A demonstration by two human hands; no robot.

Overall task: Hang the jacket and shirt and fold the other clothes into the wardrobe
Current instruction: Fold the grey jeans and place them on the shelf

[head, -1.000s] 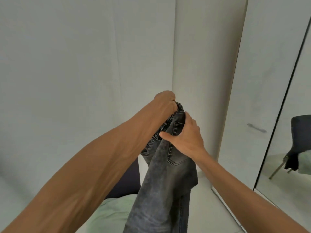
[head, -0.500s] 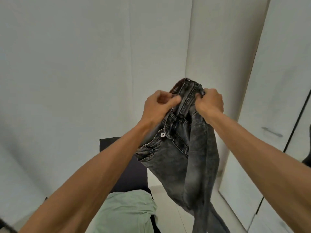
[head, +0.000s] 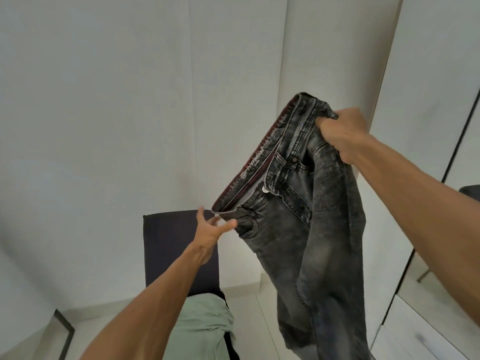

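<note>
1. A pale wall [head: 104,100] fills the background. It meets a light floor [head: 249,307] low in the view.
2. The white wardrobe [head: 428,87] stands along the right side with its door closed. A dark-framed mirror panel is at the far right edge.
3. The jeans [head: 298,229] hang in the air between the wall corner and the wardrobe, clear of the floor as far as the view shows.
   - They are charcoal-grey denim with a mottled, faded wash and paler wear down the thigh.
   - Their front faces the camera.
   - The waistband slants from high right to low left and gapes open.
   - The legs drop together in long folds and run out of the bottom of the view.
4. A dark chair [head: 171,245] stands against the wall, below and left of the jeans.
5. A pale green garment [head: 200,331] lies crumpled on the chair seat, partly hidden by the left forearm.
6. The right grip [head: 340,131], a bare hand, is fisted round a bunch of denim at the upper end of the waistband and carries the garment's weight.
7. The left grip [head: 210,235] is open with its fingers spread, and its thumb and fingertips are at the low corner of the waistband. I cannot tell whether they touch the cloth.
8. The inner waistband lining [head: 259,162] is dark red with a grey printed strip. The lettering is too small to read.
9. A pale metal button [head: 265,189] sits at the undone fly. A small rivet marks the front pocket corner.
</note>
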